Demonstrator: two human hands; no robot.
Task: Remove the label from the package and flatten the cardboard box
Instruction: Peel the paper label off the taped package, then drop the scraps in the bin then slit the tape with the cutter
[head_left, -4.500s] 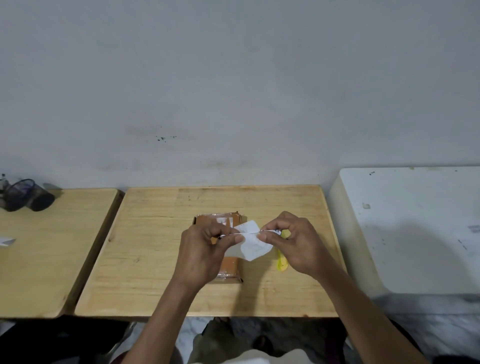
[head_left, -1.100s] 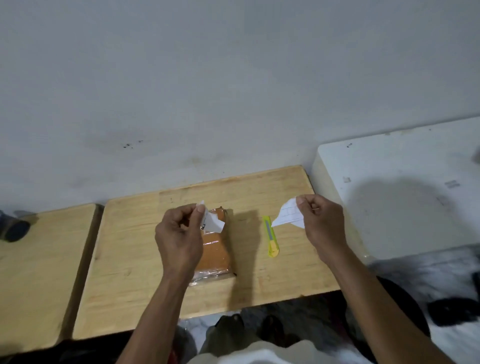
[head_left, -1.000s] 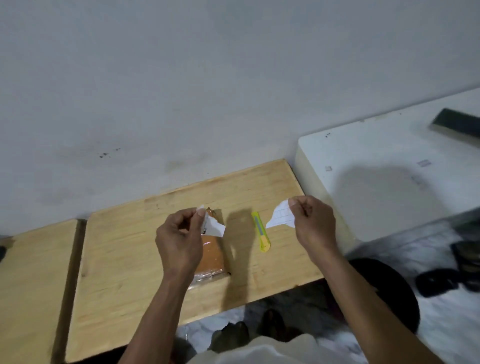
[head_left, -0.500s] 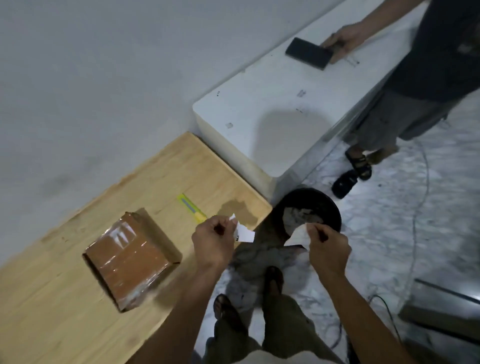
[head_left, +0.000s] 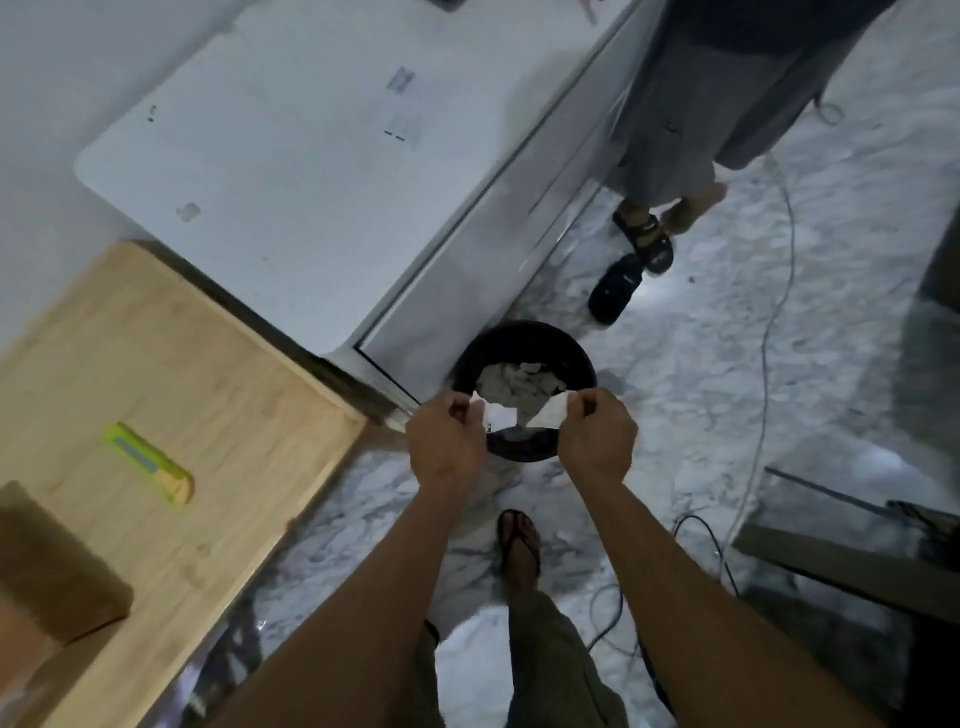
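Above the black bin (head_left: 524, 343), left hand (head_left: 445, 446) and right hand (head_left: 598, 440) each pinch a torn label piece (head_left: 500, 415); sticky scraps may cling to fingers or flutter past the rim

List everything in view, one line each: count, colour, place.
label pieces: two, white, one pinched in each hand above the bin
bin: one, black, on the floor, white scraps inside
box: one, brown, wooden table, lower left
cutter: one, yellow-green, wooden table
wooden table: one, light wood, left
white table: one, top
cables: several, floor, right
bystander: one, grey shorts, black sandals, top right
left hand: grip on a piece
right hand: grip on a piece
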